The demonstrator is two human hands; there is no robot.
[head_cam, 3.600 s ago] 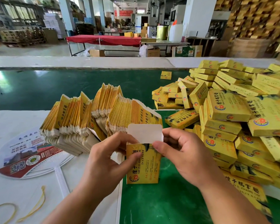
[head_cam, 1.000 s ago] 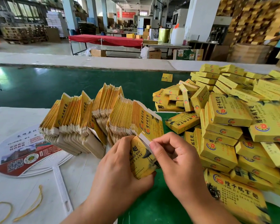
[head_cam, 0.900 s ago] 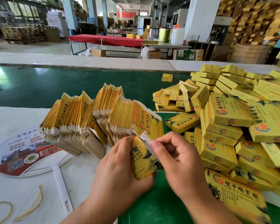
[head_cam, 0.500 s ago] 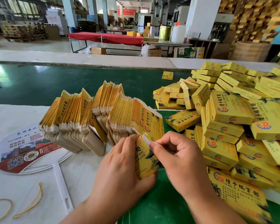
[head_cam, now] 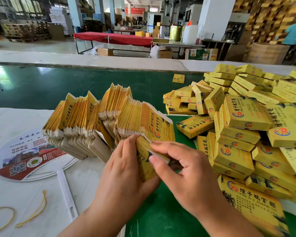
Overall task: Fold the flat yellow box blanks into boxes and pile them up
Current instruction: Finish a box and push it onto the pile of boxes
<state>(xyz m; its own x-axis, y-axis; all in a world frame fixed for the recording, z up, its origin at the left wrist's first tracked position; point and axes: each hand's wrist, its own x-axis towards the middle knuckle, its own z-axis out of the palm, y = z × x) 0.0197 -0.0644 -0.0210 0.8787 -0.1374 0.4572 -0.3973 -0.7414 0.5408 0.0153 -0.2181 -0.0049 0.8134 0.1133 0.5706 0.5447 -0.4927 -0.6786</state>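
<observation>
Lettering "TAN ZI ZHANG QI" marks the folded boxes (head_cam: pixel 246 115) (piled right); both hands (head_cam: pixel 126 168) (head_cam: pixel 183 170) pinch one box (head_cam: pixel 143 161).

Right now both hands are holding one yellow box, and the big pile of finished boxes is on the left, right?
Not quite. In the head view both hands hold one yellow box, but the pile of finished boxes is on the right.

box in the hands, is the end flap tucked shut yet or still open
Still open: the white flap sticks out from the yellow box, pinched by the right hand while the left hand holds the body.
</observation>
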